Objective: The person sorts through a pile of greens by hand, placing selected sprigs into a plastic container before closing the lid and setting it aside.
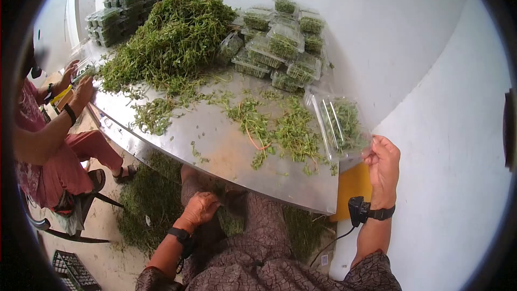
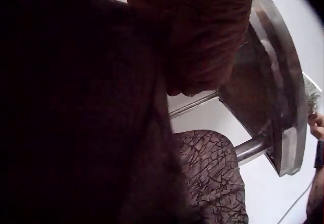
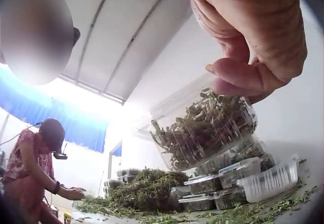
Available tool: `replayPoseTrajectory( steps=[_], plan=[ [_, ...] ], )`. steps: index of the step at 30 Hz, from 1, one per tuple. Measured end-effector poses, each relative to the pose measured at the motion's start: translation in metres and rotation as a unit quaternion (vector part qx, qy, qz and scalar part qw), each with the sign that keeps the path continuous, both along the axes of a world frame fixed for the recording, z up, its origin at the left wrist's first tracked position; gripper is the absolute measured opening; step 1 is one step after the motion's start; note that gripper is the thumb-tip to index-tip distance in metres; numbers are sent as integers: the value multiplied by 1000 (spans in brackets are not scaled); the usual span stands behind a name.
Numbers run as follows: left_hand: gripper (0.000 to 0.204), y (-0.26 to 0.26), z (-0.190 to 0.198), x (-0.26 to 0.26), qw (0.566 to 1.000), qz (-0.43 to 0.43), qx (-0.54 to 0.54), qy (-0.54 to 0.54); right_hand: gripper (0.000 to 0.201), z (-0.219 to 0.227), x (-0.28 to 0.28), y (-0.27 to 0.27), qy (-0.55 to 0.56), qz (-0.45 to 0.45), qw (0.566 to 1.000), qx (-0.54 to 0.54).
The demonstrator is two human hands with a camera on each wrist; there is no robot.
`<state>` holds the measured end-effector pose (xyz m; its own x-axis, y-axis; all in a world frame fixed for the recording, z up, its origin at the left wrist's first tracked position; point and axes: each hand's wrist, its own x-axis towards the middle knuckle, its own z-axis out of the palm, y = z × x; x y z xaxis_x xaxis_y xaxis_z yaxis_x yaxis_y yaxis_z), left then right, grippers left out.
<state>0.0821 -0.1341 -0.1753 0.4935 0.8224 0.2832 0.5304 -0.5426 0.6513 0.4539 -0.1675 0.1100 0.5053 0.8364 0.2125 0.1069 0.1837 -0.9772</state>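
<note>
My right hand (image 1: 383, 164) pinches the corner of a clear plastic clamshell box (image 1: 338, 124) at the right end of the metal table. Leafy green sprigs (image 3: 197, 125) fill the box, seen through its clear wall in the right wrist view. There the thumb and fingers hold its upper edge, and it hangs tilted above the table. Down over my lap, below the table edge, my left hand (image 1: 200, 207) rests with loosely bent fingers and no object showing in it. The left wrist view is mostly dark, with part of that hand (image 2: 202, 47) at the top.
Loose sprigs (image 1: 296, 132) lie scattered on the metal table (image 1: 215, 156). Behind them rise a large heap of greens (image 1: 172, 37) and stacked filled boxes (image 1: 283, 43). More boxes (image 1: 129, 2) stand far left. Another person (image 1: 48, 134) sits at left. Greens (image 1: 148, 205) cover the floor underneath.
</note>
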Motion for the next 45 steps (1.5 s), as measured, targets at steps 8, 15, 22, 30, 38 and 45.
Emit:
replayPoseTrajectory(
  steps=[8,15,22,30,38,45],
  plan=[
    [11,-2,4,10,990,-11,92,107,20,-1,25,31,54,-19,998,35],
    [10,0,-5,6,990,-1,86,110,10,4,28,54,83,-10,996,43],
    [12,1,-2,5,992,2,53,119,16,6,36,94,79,5,996,49],
    [12,4,-6,4,992,9,41,123,19,5,36,158,96,11,994,52],
    [10,5,-8,2,993,24,51,105,14,-4,32,217,142,45,987,55],
    [9,7,-10,-1,995,33,34,83,9,2,31,233,129,41,990,37]
  ],
)
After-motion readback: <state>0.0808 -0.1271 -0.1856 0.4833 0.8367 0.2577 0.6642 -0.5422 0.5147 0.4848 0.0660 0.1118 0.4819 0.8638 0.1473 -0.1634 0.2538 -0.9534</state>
